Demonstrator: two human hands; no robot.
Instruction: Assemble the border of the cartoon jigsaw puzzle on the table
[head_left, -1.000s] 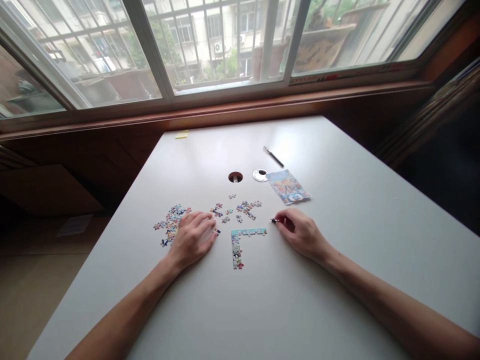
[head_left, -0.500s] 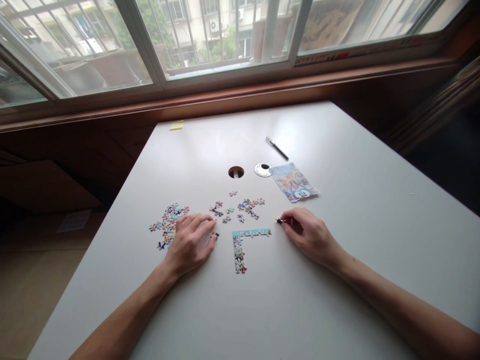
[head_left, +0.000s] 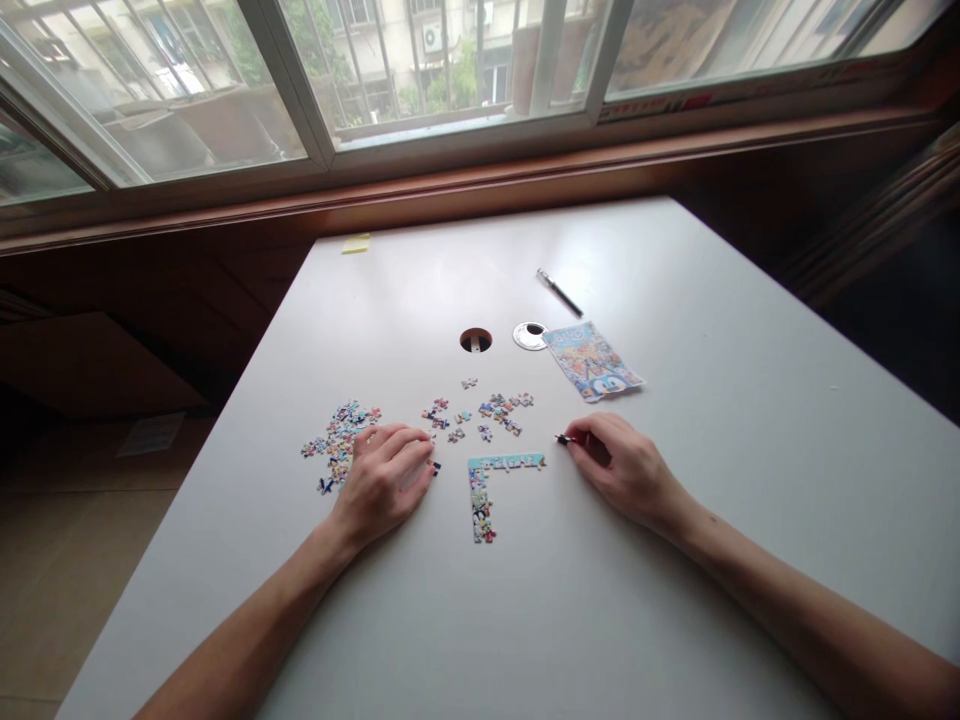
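Note:
My right hand pinches a small dark jigsaw piece between thumb and fingertips, to the right of the joined puzzle border. That border is an L shape: a light blue top strip and a colourful left side. My left hand rests on the table with bent fingers, the thumb apart from the index finger. It partly covers the right side of a heap of loose jigsaw pieces. A dark piece lies by its thumb tip. Whatever is beneath the palm stays hidden.
Several loose pieces are scattered beyond the border. Behind them are a round table hole, a silver ring cover, a picture sheet and a pen. A yellow sticky note is at the far edge, below the window.
The view has shifted slightly. My left thumb has drawn a little nearer to the index finger. The right hand keeps its pinch on the jigsaw piece in nearly the same place.

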